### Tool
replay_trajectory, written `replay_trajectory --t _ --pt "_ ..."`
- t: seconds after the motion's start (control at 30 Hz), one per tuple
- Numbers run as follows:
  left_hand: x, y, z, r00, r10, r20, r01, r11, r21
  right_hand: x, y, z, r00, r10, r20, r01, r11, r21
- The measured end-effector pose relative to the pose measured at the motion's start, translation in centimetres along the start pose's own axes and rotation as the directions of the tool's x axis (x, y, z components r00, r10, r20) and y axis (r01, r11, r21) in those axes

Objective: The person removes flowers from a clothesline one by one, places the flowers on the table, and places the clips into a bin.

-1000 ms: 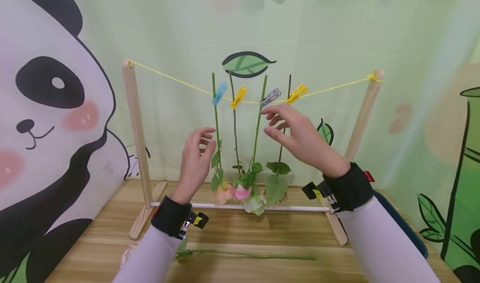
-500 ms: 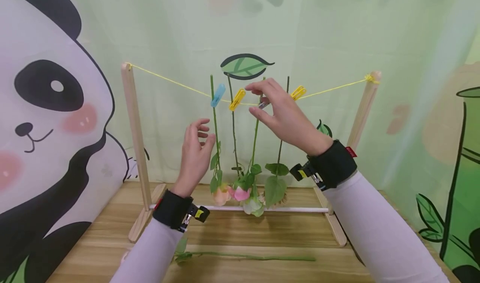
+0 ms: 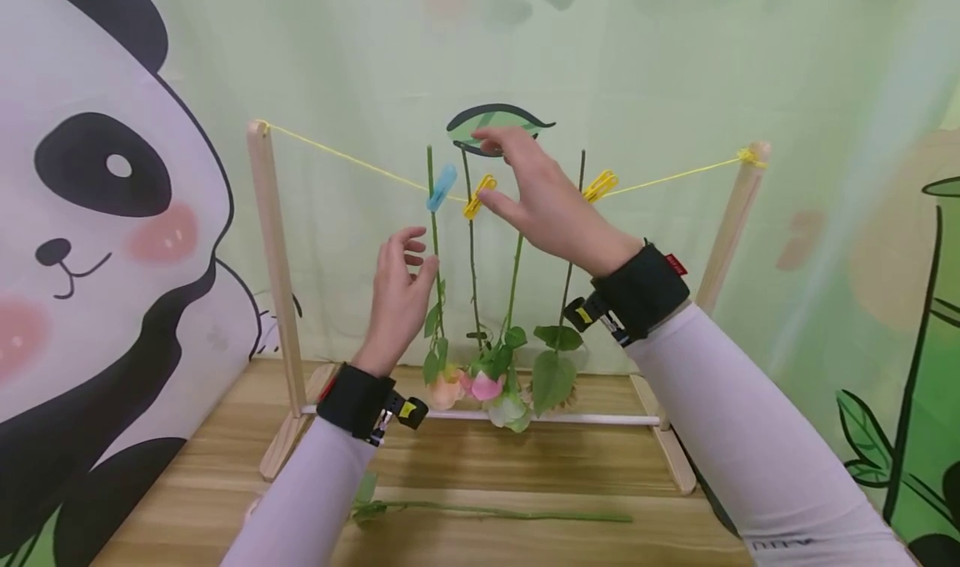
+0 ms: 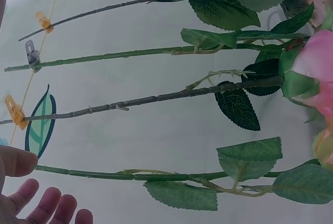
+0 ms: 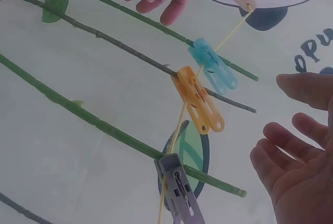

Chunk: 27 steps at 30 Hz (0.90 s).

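Observation:
Artificial flowers hang heads down from a yellow string (image 3: 337, 160), their stems held by clothespins. From left to right these are a blue clothespin (image 3: 442, 188), a yellow clothespin (image 3: 480, 197), a grey clothespin (image 5: 179, 187) and another yellow clothespin (image 3: 601, 186). My right hand (image 3: 551, 204) is raised, fingers apart and holding nothing, its thumb by the left yellow clothespin in the head view; it hides the grey one there. Lower down, my left hand (image 3: 403, 300) is loosely spread beside the leftmost green stem (image 3: 437, 258), also with nothing in it. Below hangs a pink rose (image 3: 483, 385).
Wooden posts (image 3: 273, 258) hold the string at both ends, joined low by a white rod (image 3: 600, 419). A loose green flower stem (image 3: 495, 514) lies across the front of the wooden table (image 3: 420, 467). A dark tray edge (image 3: 708, 488) shows beside my right sleeve.
My right hand has moved left and up along the string, from near the right yellow clothespin past the grey one. My left hand has risen slightly. The hanging flowers stay in place.

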<state>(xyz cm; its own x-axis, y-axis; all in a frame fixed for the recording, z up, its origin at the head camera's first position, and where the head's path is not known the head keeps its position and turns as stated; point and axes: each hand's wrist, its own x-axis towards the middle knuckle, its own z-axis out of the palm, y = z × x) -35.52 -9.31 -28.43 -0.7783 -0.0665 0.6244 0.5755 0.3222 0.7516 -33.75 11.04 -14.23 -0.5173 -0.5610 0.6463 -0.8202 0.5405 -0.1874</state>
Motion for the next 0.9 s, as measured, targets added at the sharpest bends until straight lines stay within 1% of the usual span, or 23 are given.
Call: replay_trajectory --t 0.17,0.33,0.57,0.77,0.9 --pt "0.5 -0.1 0.1 1.0 -0.003 0.008 0.003 1.0 0.009 1.0 0.0 0.0 0.999 0.022 0.048 -0.02 0.999 -0.029" --pt "0.7 -0.3 0.0 0.999 -0.021 0.039 0.021 1.0 0.021 2.2 -0.1 0.0 0.993 0.05 0.106 -0.045 0.998 -0.054" --pt "0.9 -0.4 -0.1 0.998 -0.03 0.06 0.03 1.0 -0.005 4.1 -0.5 0.1 0.983 0.077 0.167 -0.067 0.996 -0.061" --pt "0.7 -0.6 0.1 0.994 -0.045 0.098 0.045 0.999 0.004 5.1 -0.3 0.9 0.964 0.131 0.231 -0.117 0.99 -0.075" --pt "0.5 -0.8 0.2 0.993 -0.064 0.097 0.063 0.998 0.02 5.4 0.0 1.7 0.959 0.135 0.248 -0.121 0.99 -0.07"
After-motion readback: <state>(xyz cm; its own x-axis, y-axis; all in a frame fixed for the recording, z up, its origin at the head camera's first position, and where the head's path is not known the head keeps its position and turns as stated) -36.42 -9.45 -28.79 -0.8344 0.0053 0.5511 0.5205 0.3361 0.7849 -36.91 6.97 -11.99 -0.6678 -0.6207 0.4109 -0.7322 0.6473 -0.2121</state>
